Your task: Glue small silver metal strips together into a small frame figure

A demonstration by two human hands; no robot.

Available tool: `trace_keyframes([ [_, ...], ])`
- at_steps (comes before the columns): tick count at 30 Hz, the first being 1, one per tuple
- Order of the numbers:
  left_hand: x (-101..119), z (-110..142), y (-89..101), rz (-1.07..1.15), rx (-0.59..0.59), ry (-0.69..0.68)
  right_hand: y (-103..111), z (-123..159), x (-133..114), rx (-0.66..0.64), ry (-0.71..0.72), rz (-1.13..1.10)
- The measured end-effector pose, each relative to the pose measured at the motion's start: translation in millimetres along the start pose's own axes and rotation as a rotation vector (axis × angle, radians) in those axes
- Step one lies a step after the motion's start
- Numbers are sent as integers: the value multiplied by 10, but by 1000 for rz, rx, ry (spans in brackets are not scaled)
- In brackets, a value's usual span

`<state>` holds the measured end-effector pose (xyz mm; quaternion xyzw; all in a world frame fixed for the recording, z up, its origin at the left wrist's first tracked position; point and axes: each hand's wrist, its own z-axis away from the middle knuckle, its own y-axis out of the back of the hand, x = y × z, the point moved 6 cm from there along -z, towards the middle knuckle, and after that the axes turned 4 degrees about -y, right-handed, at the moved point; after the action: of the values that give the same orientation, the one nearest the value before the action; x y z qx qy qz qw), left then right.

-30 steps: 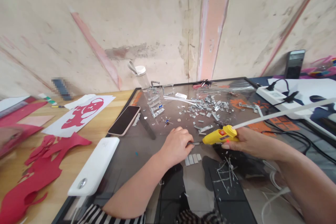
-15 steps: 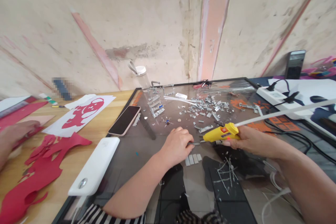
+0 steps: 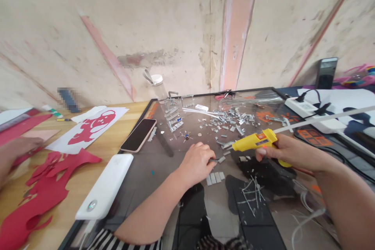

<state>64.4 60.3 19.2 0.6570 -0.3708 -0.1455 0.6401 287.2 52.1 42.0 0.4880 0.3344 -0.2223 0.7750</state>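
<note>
My left hand (image 3: 198, 161) is closed around what look like dark metal tweezers (image 3: 213, 160), mostly hidden by the fingers. At their tip is a small flat grey piece (image 3: 222, 159). In my right hand (image 3: 275, 151) is a yellow hot glue gun (image 3: 254, 141), its nozzle pointing left, just above and right of that piece. A long white glue stick (image 3: 319, 120) runs out of the gun's back. Below my left hand lies a row of several grey rectangular pieces (image 3: 215, 178), and thin silvery strands (image 3: 251, 195) lie crossed below the gun.
Metal scraps (image 3: 234, 119) are scattered behind my hands. A phone (image 3: 139, 135), a white power bank (image 3: 105, 187) and a clear bottle (image 3: 159, 88) stand or lie leftward. At right is a power strip (image 3: 315, 115) with cables. Another person's hand (image 3: 20, 150) touches red paper at far left.
The glue gun in my right hand has drawn back up and to the right, off the small grey piece. My left hand has stayed in place.
</note>
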Motion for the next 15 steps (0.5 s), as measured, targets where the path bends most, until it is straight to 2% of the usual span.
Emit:
trace_keyframes([
  [6,-31,1,-30,8,10,2,409,38,426,379,-279,-184],
  [9,-34,1,-36,24,15,-4,523,40,564,416,-316,-225],
  [12,-30,-3,-23,39,18,1,540,14,635,364,-326,-322],
  [15,-16,-7,-4,50,19,4,546,-10,626,372,-315,-250],
])
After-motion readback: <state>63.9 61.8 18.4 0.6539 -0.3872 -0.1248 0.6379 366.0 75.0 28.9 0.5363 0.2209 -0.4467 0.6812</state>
